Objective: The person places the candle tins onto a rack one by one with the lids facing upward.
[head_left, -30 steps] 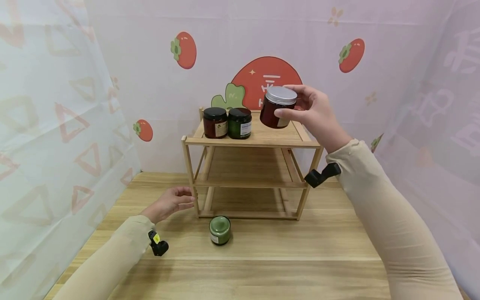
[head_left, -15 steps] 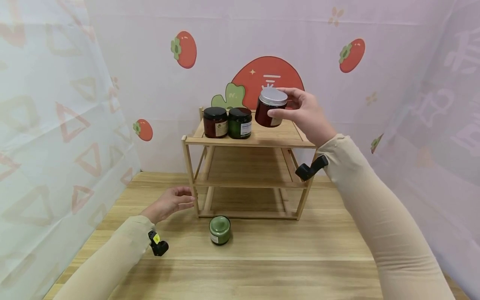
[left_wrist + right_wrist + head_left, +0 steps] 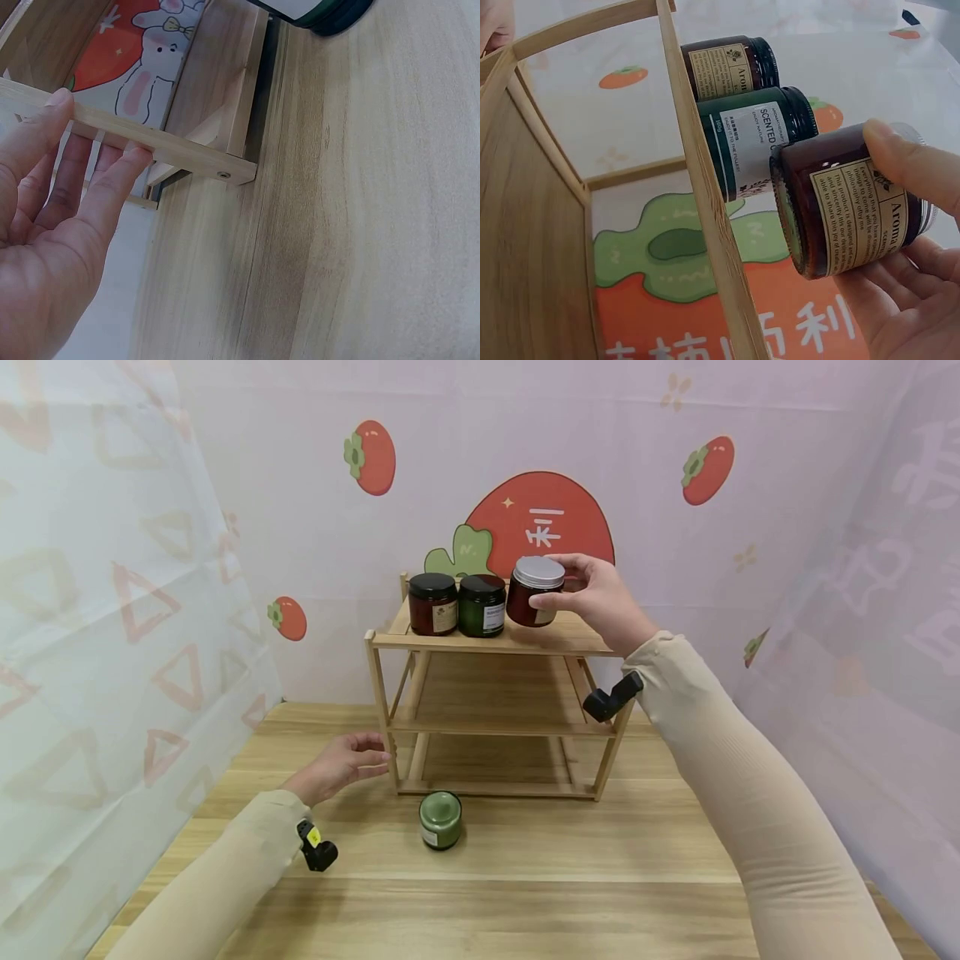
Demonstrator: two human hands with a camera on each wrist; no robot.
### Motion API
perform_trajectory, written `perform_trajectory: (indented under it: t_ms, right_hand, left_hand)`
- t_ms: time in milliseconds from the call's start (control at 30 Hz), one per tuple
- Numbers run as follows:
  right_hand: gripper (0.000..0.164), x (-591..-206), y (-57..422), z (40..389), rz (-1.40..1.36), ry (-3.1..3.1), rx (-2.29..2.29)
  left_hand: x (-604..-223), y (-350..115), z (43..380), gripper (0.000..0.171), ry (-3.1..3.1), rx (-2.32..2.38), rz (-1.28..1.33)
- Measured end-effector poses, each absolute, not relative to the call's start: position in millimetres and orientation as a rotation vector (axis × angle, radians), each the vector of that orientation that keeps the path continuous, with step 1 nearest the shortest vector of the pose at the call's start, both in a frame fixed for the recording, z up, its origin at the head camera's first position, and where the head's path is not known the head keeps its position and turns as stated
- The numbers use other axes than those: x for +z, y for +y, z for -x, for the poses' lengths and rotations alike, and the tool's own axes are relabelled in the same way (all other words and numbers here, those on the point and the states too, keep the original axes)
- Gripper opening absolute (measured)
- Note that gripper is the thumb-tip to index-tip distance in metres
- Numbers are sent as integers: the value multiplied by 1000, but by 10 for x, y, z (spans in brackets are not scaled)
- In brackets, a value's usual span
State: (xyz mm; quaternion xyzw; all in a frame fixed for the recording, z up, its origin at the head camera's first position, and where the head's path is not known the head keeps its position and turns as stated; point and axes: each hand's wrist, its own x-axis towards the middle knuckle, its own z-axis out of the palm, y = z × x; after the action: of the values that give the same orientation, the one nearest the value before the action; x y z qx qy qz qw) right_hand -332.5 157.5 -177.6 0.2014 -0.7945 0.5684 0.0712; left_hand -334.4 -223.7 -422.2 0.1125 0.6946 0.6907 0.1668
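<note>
My right hand (image 3: 600,602) grips an amber scented-candle jar (image 3: 534,602) with a silver lid, thumb on its near side, slightly tilted close over the top tier of a wooden shelf rack (image 3: 498,645). To the left on that tier stand a green candle jar (image 3: 482,610) and another amber candle jar (image 3: 432,610), both with black lids. Low at the rack's left side, my left hand (image 3: 341,768) pinches the front post (image 3: 172,146) between thumb and fingers. In the right wrist view, the held jar's cream label (image 3: 859,217) faces the camera.
A small pale-green jar (image 3: 440,822) stands on the wooden table (image 3: 570,893) just before the rack. The rack's two lower tiers sit beneath the jars. Printed cloth walls (image 3: 300,468) enclose the back and both sides.
My right hand has carried the silver-lidded jar left and then down, bringing it beside the green candle jar. The left hand stays at the post.
</note>
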Motion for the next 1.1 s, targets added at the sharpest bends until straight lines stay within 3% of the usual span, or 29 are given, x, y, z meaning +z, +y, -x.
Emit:
perform_trajectory:
  t_ms: [1100]
  right_hand:
    - [65,-1847,1572,3478,-573,-2645,1598]
  left_hand:
    - [-4217,-2240,3340,28,1985,1961,-317]
